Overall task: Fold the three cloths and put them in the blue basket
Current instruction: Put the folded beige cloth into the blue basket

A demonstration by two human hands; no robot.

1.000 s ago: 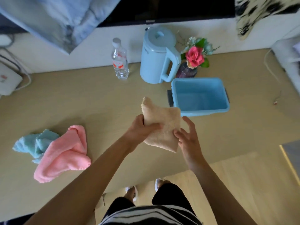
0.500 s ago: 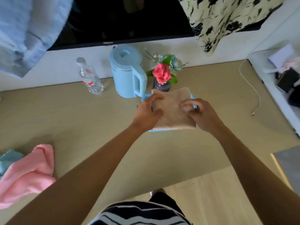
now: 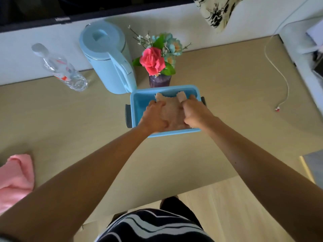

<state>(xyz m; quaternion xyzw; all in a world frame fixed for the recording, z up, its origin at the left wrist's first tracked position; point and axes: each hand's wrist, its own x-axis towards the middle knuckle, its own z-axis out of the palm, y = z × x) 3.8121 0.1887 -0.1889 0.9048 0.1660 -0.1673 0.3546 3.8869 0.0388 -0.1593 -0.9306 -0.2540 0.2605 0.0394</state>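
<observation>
Both hands' grip is closing on the folded beige cloth [image 3: 172, 112], left hand [image 3: 154, 117] and right hand [image 3: 194, 111] now lowering it inside the blue basket [image 3: 138, 102], no longer above it; pink cloth [image 3: 15, 179] is waiting on the table [image 3: 70, 128].

Both hands [image 3: 173, 114] press the beige cloth [image 3: 172, 109] into the blue basket [image 3: 138, 102].

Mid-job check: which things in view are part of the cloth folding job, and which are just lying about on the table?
Part of the job:
- folded beige cloth, held in the basket by left hand and right hand
- blue plastic basket
- pink cloth, unfolded at the table's left edge

Just lying about:
- light blue electric kettle
- clear plastic water bottle
- vase of artificial flowers
- white cable
</observation>
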